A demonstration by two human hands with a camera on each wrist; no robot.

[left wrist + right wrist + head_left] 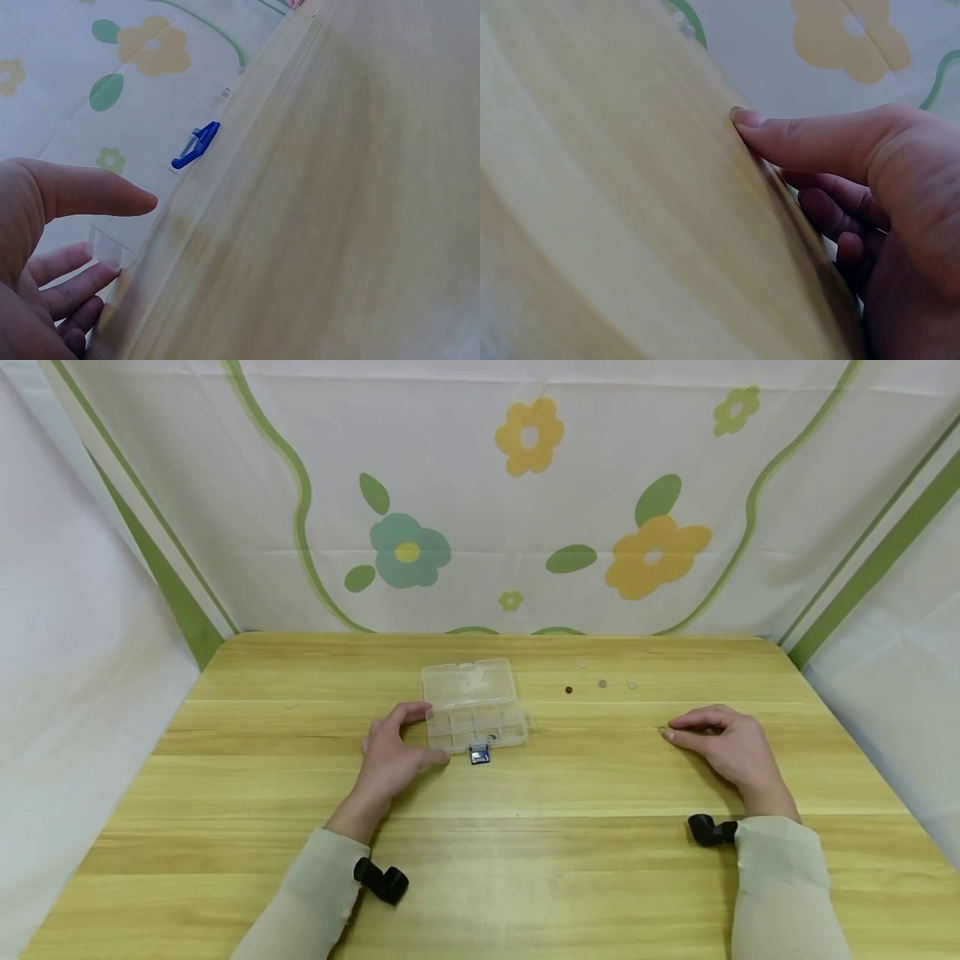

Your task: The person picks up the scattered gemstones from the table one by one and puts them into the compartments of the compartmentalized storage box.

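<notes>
A clear plastic compartment box [476,724] lies on the table with its lid [468,683] laid back towards the curtain. At its left end my left hand [390,752] holds it, thumb by the front corner and fingers by the back. Against the box's front edge rests a small blue piece [480,753] with a whitish face. One front compartment contains a tiny dark item [492,737]. Well to the right, my right hand [723,747] pinches a tiny yellowish bead-like piece [736,112] between thumb and fingertips, close to the tabletop. Its exact kind is too small to tell.
Between box and right hand, farther back, lie a dark red bead [568,690], a greyish bead [602,683] and two pale ones, one a clear bead [632,685]. A flowered curtain [465,485] hangs behind the wooden table [570,877].
</notes>
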